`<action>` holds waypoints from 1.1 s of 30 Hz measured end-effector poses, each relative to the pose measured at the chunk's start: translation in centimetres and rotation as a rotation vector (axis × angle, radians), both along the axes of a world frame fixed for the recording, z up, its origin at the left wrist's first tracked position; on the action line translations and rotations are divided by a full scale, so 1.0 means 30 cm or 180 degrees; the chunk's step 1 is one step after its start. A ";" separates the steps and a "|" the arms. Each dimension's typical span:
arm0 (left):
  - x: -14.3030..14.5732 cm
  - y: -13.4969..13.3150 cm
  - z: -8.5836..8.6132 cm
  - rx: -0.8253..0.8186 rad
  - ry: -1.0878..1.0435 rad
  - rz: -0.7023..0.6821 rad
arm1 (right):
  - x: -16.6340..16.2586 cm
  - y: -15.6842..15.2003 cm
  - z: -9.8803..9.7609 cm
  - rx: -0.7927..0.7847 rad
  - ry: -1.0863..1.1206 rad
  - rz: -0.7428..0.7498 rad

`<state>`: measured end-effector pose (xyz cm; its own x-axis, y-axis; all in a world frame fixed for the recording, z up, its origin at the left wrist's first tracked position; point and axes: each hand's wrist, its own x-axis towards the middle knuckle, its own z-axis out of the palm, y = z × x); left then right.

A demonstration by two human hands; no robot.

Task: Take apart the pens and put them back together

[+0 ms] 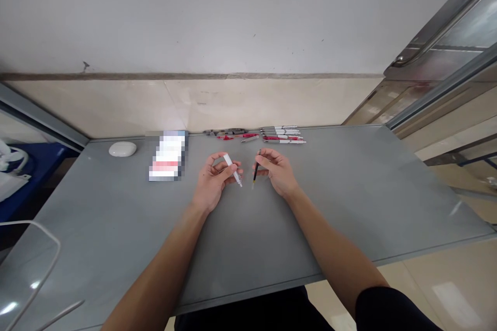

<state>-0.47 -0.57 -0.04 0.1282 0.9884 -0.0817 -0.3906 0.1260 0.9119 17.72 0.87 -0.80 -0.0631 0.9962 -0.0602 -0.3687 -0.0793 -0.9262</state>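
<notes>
Over the middle of the grey table, my left hand is closed around a white pen barrel, which slants down to the right. Beside it, my right hand pinches a pen refill near its top. The refill is dark along its length, with a yellowish stretch and a clear lower end, and it points downward. A small gap separates the barrel from the refill. Past my hands lie several white and red pens in a row, with dark refills and red pen parts to their left.
A phone with a blurred screen lies left of my hands, and a white rounded case sits farther left. White cables cross the left front corner. The wall stands behind the table, and a metal door is at the right.
</notes>
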 end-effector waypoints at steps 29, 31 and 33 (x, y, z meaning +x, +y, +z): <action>0.007 -0.012 0.004 -0.0086 -0.0290 -0.0136 | 0.003 -0.016 0.011 0.0035 -0.0007 0.0060; 0.009 -0.013 0.010 -0.0140 -0.0412 -0.0155 | 0.001 -0.017 0.012 0.0069 0.0004 0.0061; 0.009 -0.013 0.013 -0.0187 -0.0505 -0.0167 | 0.000 -0.017 0.012 0.0084 -0.0002 0.0052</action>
